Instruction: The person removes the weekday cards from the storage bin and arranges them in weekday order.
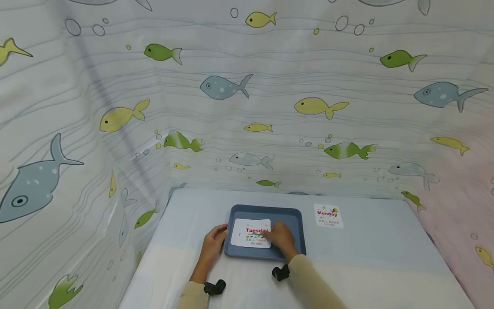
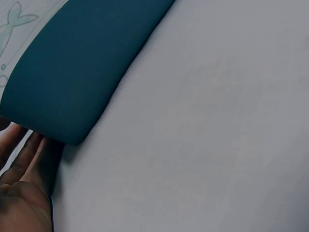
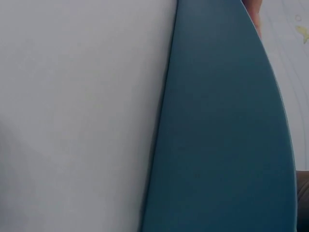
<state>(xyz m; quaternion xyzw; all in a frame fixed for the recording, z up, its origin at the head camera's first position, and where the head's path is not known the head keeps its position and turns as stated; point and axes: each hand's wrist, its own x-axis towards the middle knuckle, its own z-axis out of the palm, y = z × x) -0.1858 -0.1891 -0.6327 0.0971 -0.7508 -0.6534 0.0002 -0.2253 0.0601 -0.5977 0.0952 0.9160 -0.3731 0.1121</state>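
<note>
Nearest the camera, two beige sleeves point(image 1: 316, 283) come in over the worktop point(image 1: 370, 253), a black wrist camera point(image 1: 281, 272) strapped at each cuff. Between the hands sits a blue-grey tray point(image 1: 288, 219), somewhat left of the worktop's middle, and in it, toward its near left corner, is the Tuesday card point(image 1: 243, 239).

The left hand point(image 1: 213, 244) is outside the tray's left edge, fingers relaxed and touching the wall near the corner, so only that wall parts it from the card. The right hand point(image 1: 282, 238) reaches over the tray's near edge to the card's right edge, with one digit lying across the printed face; whether it pinches the card or merely rests there I cannot tell, since the right wrist view shows little but the tray's wall.

The card is white, with "Tuesday" in red capitals and small letters, partly covered by that digit. Under the word come green figures and two lines of small print (too fine to read in full). Bare white runs to the left of the lettering.

The Monday card point(image 1: 328, 216), similarly red on white, lies beyond the tray's right edge, toward the worktop's far edge. Behind hangs a fish-patterned cloth point(image 1: 278, 56).
</note>
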